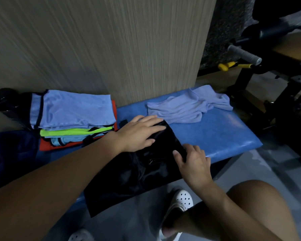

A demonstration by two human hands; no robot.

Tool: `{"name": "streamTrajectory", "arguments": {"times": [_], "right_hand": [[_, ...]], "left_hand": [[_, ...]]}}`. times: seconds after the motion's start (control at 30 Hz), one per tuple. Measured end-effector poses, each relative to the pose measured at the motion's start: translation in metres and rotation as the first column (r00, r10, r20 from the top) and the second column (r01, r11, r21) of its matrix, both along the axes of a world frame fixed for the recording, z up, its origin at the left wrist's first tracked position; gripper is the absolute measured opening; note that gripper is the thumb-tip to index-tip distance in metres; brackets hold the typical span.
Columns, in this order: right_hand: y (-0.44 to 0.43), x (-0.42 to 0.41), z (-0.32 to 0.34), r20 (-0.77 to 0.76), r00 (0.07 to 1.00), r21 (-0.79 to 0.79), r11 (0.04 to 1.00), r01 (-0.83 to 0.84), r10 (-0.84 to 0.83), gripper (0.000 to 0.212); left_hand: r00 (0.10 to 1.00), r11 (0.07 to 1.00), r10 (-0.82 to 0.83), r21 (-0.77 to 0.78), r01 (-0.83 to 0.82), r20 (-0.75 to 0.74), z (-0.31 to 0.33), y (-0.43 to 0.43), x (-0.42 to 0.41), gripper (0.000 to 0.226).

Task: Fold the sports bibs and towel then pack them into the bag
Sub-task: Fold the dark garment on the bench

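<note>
On my far left I see the folded bibs stacked at the back of the desk. Just right of them my left hand lies flat, fingers straight, on a black cloth that hangs over the front edge. My right hand pinches that cloth's right edge. The crumpled towel lies farther right, by the wall.
</note>
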State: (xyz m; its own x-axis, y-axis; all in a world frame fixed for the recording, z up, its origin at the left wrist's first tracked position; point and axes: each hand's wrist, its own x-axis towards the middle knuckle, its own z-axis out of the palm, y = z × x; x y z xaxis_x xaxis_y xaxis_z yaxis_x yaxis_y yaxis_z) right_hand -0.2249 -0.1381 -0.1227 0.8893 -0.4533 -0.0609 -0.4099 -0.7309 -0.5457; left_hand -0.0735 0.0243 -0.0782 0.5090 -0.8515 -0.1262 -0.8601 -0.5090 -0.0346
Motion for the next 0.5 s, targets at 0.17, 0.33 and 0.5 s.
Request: {"name": "streamTrajectory", "arguments": {"times": [0.17,0.33,0.5], "right_hand": [[-0.005,0.003,-0.001,-0.001,0.999,0.023,0.999,0.040,-0.040,0.040],[-0.010,0.006,-0.003,-0.057,0.998,-0.030,1.000,0.003,-0.005,0.039],[-0.019,0.013,0.000,0.034,0.998,0.013,0.998,-0.061,0.060,0.016]], "left_hand": [[0.995,0.982,-0.086,0.163,0.093,-0.054,-0.005,-0.041,0.028,0.068],[0.982,0.969,-0.190,0.164,0.185,0.016,0.000,-0.048,0.042,0.046],[0.970,0.969,-0.243,-0.046,0.241,-0.027,0.001,-0.041,0.057,0.015]]}}
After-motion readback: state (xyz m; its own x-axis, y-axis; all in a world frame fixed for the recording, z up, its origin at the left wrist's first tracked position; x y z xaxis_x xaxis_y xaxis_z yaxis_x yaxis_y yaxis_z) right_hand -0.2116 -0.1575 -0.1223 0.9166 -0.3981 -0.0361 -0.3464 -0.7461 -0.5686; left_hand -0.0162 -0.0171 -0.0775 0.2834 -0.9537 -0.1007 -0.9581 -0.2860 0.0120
